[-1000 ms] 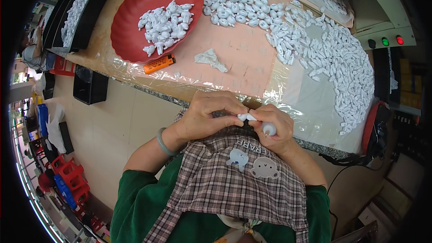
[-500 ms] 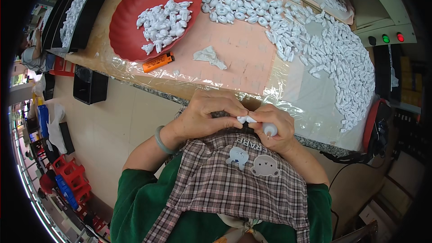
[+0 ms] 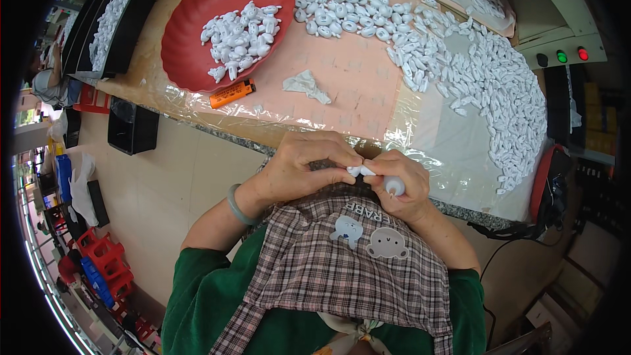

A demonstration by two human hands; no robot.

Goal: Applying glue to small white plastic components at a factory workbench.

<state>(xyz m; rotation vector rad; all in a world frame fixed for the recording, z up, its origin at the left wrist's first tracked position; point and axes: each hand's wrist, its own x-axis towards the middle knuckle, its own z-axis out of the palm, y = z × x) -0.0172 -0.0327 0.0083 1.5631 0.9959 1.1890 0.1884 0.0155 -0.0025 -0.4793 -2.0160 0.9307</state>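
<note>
Both hands meet just in front of the table's near edge, over the checked apron. My left hand (image 3: 303, 163) is closed, pinching a small white moulded piece (image 3: 357, 171) between thumb and fingertips. Thumb and forefinger of my right hand (image 3: 409, 183) grip the other end of that white work, perhaps a second piece pressed against it; the join is too small to make out. Tucked in the curled fingers of the same hand is a small whitish squeeze bottle (image 3: 394, 186), its thin tip pointing down toward the apron.
A red scalloped bowl (image 3: 181, 33) holds a heap of white pieces (image 3: 240, 39). Beside it lie an orange lighter-like cylinder (image 3: 233, 93) and a crumpled tissue (image 3: 307, 85). Rounder white parts (image 3: 342, 3) and many slim ones (image 3: 493, 85) spread rightward. Black bins (image 3: 131, 125) stand left.
Both hands stay nearly in place, still pinching the white work. The squeeze bottle keeps its place in the right hand, and the view shifts very slightly.
</note>
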